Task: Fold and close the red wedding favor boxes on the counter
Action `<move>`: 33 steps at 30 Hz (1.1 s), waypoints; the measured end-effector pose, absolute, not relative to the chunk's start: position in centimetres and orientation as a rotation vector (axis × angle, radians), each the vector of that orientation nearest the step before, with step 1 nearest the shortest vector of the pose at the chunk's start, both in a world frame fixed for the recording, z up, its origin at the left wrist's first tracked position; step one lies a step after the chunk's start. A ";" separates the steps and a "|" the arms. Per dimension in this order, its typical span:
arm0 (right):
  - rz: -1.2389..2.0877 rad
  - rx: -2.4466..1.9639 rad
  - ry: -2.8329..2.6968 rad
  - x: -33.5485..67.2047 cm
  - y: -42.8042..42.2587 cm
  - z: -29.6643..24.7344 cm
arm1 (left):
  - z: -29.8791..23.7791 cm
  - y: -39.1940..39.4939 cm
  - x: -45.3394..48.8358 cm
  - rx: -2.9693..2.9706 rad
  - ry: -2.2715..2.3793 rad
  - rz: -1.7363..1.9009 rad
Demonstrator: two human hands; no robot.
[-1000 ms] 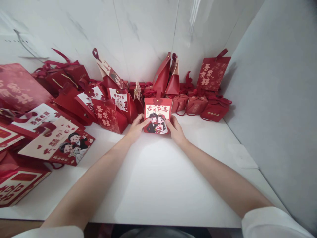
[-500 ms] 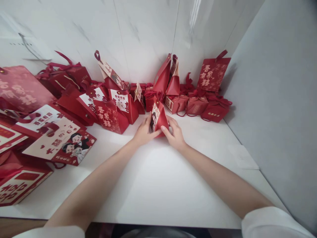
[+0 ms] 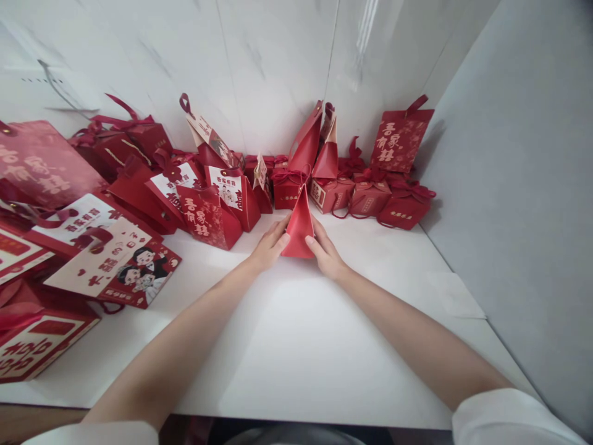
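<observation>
A red tapered gift box stands upright on the white tabletop, its plain triangular side facing me. My left hand holds its left face, thumb at the near edge and fingers partly hidden behind. On the opposite face, my right hand grips in the same way, thumb on the near edge. Just behind the held box sits a red box with a ribbon. Left of my hands is a red tapered box with white lettering.
Small red ribboned boxes line the marble-patterned wall, with a lettered red bag on top at right. More red and white boxes crowd the left, including a couple-printed box near the front. A grey panel bounds the right side.
Between my hands the tapered box has turned, so its printed face no longer shows and its plain red side faces me. Both hands have stayed on it.
</observation>
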State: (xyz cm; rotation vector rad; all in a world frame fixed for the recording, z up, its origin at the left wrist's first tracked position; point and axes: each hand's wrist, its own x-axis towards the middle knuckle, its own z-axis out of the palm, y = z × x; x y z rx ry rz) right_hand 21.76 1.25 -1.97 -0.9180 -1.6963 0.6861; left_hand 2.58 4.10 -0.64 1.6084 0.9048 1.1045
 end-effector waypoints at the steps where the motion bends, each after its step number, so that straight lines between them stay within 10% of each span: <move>1: 0.694 -0.935 -1.667 21.7 1.1 -1.9 | -0.5 4.1 2.6 1.725 0.938 1.086; 33: 0.392 -1.434 -1.712 22.3 0.8 -0.8 | 1.0 2.8 3.3 2.232 1.549 1.110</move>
